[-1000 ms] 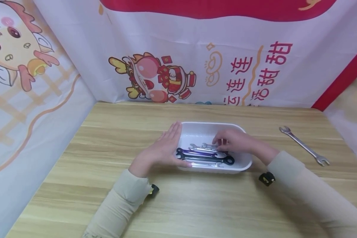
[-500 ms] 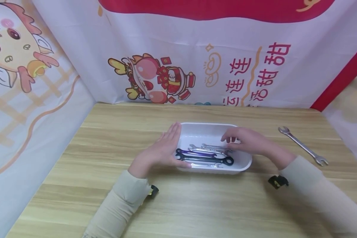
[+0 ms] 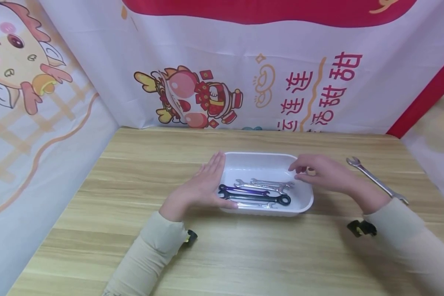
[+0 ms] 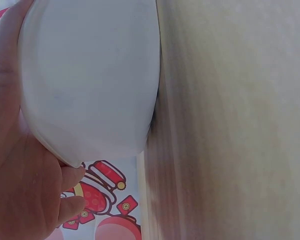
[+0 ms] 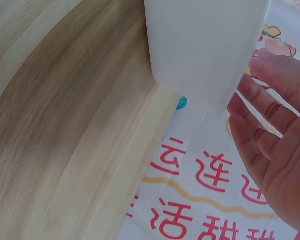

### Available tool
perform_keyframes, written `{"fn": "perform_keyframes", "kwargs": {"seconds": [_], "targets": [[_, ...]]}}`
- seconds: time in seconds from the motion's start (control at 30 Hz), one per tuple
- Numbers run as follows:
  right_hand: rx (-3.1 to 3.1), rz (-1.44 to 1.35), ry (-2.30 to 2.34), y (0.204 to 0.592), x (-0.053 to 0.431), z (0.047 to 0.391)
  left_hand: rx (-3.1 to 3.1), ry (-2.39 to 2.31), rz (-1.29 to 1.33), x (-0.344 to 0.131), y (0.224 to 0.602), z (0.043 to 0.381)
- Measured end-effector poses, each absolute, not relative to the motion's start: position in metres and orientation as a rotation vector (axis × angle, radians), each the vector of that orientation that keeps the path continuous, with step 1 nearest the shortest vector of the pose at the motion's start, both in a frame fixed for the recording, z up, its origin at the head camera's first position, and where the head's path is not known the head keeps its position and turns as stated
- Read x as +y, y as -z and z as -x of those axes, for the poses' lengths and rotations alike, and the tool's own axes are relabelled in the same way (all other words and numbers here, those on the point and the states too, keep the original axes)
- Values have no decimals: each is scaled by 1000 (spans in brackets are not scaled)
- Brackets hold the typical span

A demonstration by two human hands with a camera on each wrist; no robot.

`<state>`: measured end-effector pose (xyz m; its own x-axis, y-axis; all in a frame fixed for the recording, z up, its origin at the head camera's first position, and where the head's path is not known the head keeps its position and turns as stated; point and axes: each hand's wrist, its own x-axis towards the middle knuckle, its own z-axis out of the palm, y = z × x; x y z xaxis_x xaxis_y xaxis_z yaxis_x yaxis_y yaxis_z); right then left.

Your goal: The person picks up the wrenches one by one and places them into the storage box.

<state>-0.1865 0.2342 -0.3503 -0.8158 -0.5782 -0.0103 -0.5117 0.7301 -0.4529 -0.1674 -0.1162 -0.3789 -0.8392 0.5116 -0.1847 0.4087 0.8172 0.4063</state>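
Observation:
A white plastic tray [image 3: 259, 162] holds several wrenches lying side by side. Among them are a black ratchet wrench [image 3: 255, 198], a purple wrench [image 3: 247, 190] and silver open-end wrenches [image 3: 262, 186]. My left hand [image 3: 201, 185] rests against the tray's left end, fingers straight along the outside and thumb over the front rim. In the left wrist view its palm lies on the tray's rim. Over the right end of the tray hovers my right hand [image 3: 327, 174], fingers loosely bent, nothing between them. The right wrist view has its fingertips right at the tray's rim.
A loose silver double open-end wrench [image 3: 373, 177] lies on the wooden table [image 3: 259, 255], right of the tray and partly hidden by the right arm. A printed white cloth [image 3: 214, 37] hangs behind the table's back edge.
My right hand has let go of the small silver wrenches at the back of the tray and drawn right toward the tray's right rim. The left hand and tray have stayed put.

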Motion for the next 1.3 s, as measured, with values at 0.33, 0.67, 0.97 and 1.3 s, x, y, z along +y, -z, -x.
{"fn": "perform_keyframes", "kwargs": {"seconds": [0.33,0.67,0.97,1.3], "targets": [[2853,908,692,347,250,185,2714,-498,-696,-117,379,168],[2945,759,662,344,273,184,2717,-490,-685,-116,379,168],[3036,753,663,351,301,186,2721,-494,-685,-115,379,168],[3082,659,676,355,334,186,2729,-494,-686,-115,380,168]]}}
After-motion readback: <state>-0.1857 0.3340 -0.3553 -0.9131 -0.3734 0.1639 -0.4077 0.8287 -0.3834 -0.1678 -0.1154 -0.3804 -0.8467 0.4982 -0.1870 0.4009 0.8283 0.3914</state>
